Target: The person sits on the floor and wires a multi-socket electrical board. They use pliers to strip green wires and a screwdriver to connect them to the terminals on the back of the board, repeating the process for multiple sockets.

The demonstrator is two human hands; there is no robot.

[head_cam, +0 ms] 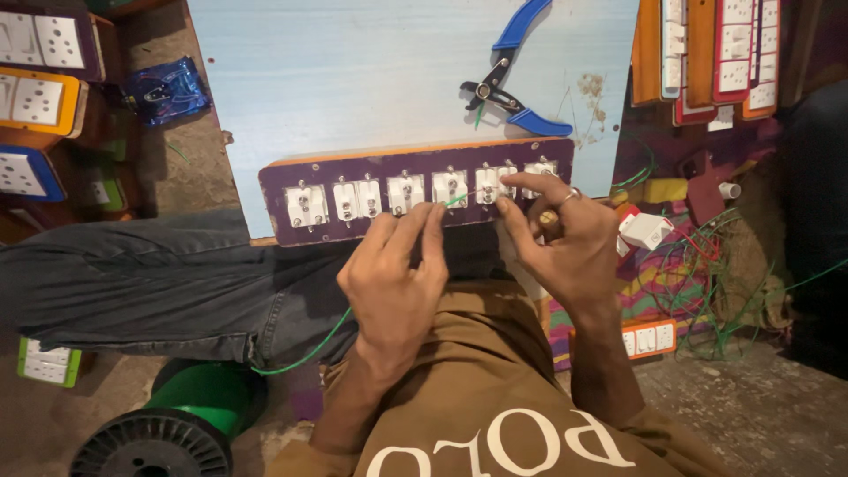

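A purple switchboard panel point(318, 173) lies back-side up at the near edge of a pale blue board point(353, 71), with a row of several white switch and socket backs point(355, 200). My left hand point(396, 281) pinches a thin green wire point(455, 201) near the panel's middle. The wire trails down past my wrist toward a green spool point(190, 397). My right hand point(563, 238), wearing a ring, has its fingertips on the white socket backs at the panel's right end, pressing the wire's far end there.
Blue-handled wire cutters point(510, 81) lie on the board behind the panel. Finished switchboards point(35, 97) are stacked at the left and more at the upper right point(724, 57). Loose green wires point(707, 291), a white plug part point(645, 230) and a small switch strip point(649, 338) lie at the right.
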